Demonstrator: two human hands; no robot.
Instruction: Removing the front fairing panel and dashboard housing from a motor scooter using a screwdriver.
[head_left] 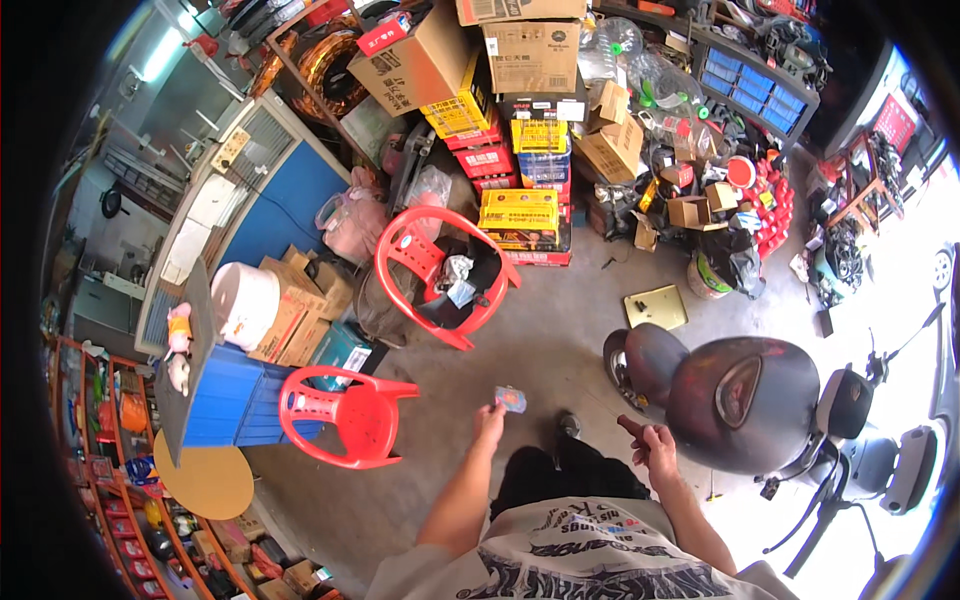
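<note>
Left hand point(487, 428): fingers pinched shut on the near edge of a small, flat, shiny packet point(510, 400), held out over the bare floor, to the right of the near red chair point(368, 420). Contents too small to make out.

Right hand point(656, 450): fingers curled closed round a brown, handle-like thing point(630, 426), its free end pointing far and left. Cannot tell exactly what it is.

Dark scooter point(745, 400) stands at my right; the hand is near it, apparently apart from it. A second red chair point(450, 275), farther off, has cloth and dark stuff on its seat. Pale gold panel point(656, 308) lies on the floor, far side of the scooter's tail.

Progress, my judgement: both items are picked up, so that much is done. Packet looks unopened, though I can't be sure; putting either item to use or setting it down remains.
</note>
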